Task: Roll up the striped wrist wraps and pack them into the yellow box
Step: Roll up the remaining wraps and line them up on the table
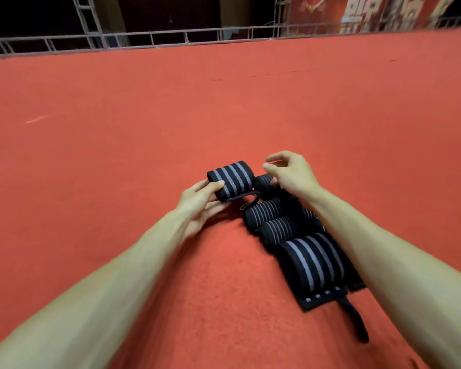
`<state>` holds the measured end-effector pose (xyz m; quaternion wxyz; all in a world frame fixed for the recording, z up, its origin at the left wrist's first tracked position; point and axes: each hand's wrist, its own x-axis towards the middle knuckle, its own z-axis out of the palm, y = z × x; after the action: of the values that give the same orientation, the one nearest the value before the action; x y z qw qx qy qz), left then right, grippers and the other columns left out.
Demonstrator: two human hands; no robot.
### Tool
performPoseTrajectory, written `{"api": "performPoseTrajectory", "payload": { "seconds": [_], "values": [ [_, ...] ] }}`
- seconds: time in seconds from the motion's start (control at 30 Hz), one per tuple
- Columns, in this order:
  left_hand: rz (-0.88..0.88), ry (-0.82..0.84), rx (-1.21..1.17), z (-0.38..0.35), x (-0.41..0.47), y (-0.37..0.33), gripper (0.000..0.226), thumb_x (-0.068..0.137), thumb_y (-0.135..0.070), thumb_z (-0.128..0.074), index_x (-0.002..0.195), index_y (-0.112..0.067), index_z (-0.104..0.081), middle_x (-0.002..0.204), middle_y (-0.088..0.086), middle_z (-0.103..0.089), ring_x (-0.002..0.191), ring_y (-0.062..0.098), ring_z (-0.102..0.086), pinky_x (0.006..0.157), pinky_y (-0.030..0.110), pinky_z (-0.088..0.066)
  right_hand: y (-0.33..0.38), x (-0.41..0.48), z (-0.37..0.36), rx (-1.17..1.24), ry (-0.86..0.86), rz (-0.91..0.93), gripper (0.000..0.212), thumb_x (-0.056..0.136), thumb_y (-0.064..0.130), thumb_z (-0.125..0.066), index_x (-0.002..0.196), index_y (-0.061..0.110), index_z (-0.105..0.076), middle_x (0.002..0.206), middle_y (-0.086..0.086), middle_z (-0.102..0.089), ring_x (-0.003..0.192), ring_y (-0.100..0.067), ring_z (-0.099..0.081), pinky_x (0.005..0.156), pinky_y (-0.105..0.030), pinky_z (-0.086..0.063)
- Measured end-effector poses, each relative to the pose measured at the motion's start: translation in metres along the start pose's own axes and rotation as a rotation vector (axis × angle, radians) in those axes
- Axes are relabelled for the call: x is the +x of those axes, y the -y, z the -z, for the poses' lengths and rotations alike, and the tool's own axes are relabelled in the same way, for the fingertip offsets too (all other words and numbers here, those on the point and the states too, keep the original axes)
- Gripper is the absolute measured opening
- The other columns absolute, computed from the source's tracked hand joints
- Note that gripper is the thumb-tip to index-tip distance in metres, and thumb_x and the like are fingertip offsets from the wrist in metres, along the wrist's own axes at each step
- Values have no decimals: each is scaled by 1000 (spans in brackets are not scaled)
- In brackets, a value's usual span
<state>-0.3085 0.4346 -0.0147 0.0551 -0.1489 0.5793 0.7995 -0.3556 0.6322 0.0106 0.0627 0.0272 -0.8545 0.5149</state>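
Head view: your left hand point(200, 202) grips a rolled striped wrap point(230, 179); your right hand point(290, 173) hovers loosely curled, holding nothing, above the other wraps point(290, 235).

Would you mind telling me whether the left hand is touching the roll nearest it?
Touching. The head view shows the left hand gripping the roll, with its thumb pressed on the striped face.
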Motion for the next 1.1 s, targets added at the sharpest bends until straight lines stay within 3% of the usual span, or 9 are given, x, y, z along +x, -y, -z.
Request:
{"api": "performPoseTrajectory", "payload": {
  "seconds": [0.1,0.2,0.37,0.43,0.53,0.6,0.73,0.9,1.1],
  "values": [
    [41,-8,39,-7,12,10,44,89,-10,-68,128,0,-50,104,24,-68,80,25,-73,66,29,-60,-13,4,-5,3,1,-40,16,86,27,-68,101,25,-66,97,2,-71,75,-15,-66,69,-28,-46],
    [-15,-3,245,-9,17,13,48,87,-17,-71,128,-6,-49,97,20,-71,72,23,-71,65,29,-60,-17,5,-6,-5,-2,-52,19,86,27,-69,104,23,-67,98,1,-70,79,-14,-63,73,-28,-46],
    [-90,3,584,-6,16,10,46,88,-33,-68,131,-22,-53,85,1,-71,66,12,-63,45,19,-39,-9,-2,-8,-74,12,-36,24,89,26,-66,112,19,-66,102,1,-67,90,-16,-62,82,-27,-47],
    [-107,-14,659,-6,12,9,53,88,-35,-69,136,-24,-51,88,-5,-65,70,11,-57,49,21,-41,-1,-7,-9,-141,10,-9,25,90,25,-65,114,18,-65,103,0,-65,96,-15,-60,82,-23,-41],
    [-76,-40,642,-2,-3,3,67,87,-39,-68,145,-20,-40,113,6,-63,86,20,-61,58,25,-46,14,-19,-15,-209,28,29,28,90,27,-64,116,18,-64,107,-2,-65,100,-15,-59,82,-23,-39],
    [-86,-50,650,10,-18,-3,64,89,-40,-66,143,-18,-40,106,7,-61,82,23,-61,66,30,-49,25,-28,-22,-246,40,51,28,90,27,-64,116,18,-64,111,-4,-63,102,-16,-59,82,-22,-38],
    [-165,-111,682,61,-70,-23,47,91,-33,-65,132,-15,-52,117,6,-58,93,24,-62,89,36,-52,60,-63,-45,-286,98,130,27,90,25,-63,115,16,-65,112,-7,-63,104,-19,-58,84,-22,-37],
    [-191,-169,715,151,-162,-39,26,92,-21,-63,118,-19,-60,98,3,-63,80,13,-60,85,33,-49,106,-129,-98,-367,318,250,26,91,24,-62,115,15,-64,109,-5,-67,108,-19,-57,89,-24,-37],
    [-262,-333,949,264,-269,-29,14,89,-16,-64,96,-29,-67,85,-6,-66,83,12,-60,83,26,-44,151,-212,-188,-340,603,294,24,90,25,-66,112,15,-66,101,-3,-70,86,-13,-59,71,-17,-37]
  ]
}}
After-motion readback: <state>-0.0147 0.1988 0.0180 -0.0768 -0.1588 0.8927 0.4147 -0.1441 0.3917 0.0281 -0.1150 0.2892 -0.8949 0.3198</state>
